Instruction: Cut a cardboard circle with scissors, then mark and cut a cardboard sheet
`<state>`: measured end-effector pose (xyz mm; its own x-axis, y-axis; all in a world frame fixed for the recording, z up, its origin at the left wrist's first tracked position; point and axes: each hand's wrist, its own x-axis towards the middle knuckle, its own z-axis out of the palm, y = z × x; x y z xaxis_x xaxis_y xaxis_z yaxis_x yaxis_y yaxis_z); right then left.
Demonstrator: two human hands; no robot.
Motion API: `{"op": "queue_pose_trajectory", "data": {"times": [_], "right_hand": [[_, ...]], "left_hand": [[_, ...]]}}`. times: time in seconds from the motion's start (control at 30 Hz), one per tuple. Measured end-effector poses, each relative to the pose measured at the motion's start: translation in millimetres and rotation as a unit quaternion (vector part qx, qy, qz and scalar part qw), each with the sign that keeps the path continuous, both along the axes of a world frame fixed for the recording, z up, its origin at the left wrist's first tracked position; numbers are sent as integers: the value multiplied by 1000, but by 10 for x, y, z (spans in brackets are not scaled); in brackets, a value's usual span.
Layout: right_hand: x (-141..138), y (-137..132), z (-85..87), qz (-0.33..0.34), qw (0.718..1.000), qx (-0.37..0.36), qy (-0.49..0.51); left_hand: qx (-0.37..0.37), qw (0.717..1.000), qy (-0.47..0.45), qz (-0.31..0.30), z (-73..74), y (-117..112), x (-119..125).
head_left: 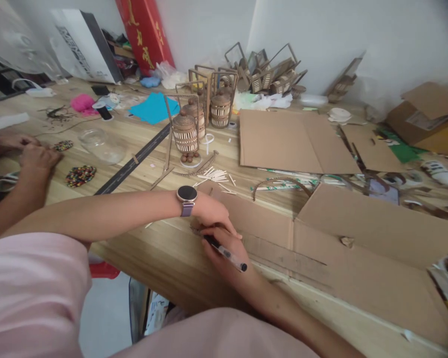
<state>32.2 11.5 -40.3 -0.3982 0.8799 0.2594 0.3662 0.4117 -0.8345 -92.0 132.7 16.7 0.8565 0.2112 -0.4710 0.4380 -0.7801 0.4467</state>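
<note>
My right hand (226, 251) is closed around a black-capped pen (227, 254), its clear barrel slanting back across the fingers. The pen's writing tip is hidden under the hand. My left hand (212, 211), with a watch (187, 194) on its wrist, lies stretched over the near left end of a large opened cardboard sheet (358, 263), touching or almost touching my right hand. Some of its fingers are out of sight. Straight lines and cut slits run along the sheet beside my hands. Thin pale sticks (213, 175) are scattered just beyond my left hand.
Small lidded stick baskets with handles (184, 132) stand behind the sticks. A second cardboard sheet (280, 139) lies farther back. At left are a glass jar (102, 146), a dark strip (134, 159), bead coils (81, 176) and another person's hands (37, 156).
</note>
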Motion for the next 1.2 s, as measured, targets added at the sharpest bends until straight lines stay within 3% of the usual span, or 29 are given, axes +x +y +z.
{"op": "queue_pose_trajectory", "data": {"times": [0.5,0.7,0.83,1.0,1.2], "right_hand": [[-76,12,17,-7,998,14,-53],[-73,31,136,32,996,25,-83],[-48,24,116,33,994,35,-98],[101,-38,57,3,993,41,-114],[430,-160,196,-6,992,29,-123]], "left_hand": [[-2,1000,-21,2,-1,10,7],[5,1000,-12,-7,-24,19,13],[2,1000,2,-17,-11,15,14],[-2,999,19,-32,-6,17,21],[26,998,39,-38,-1,12,48]]}}
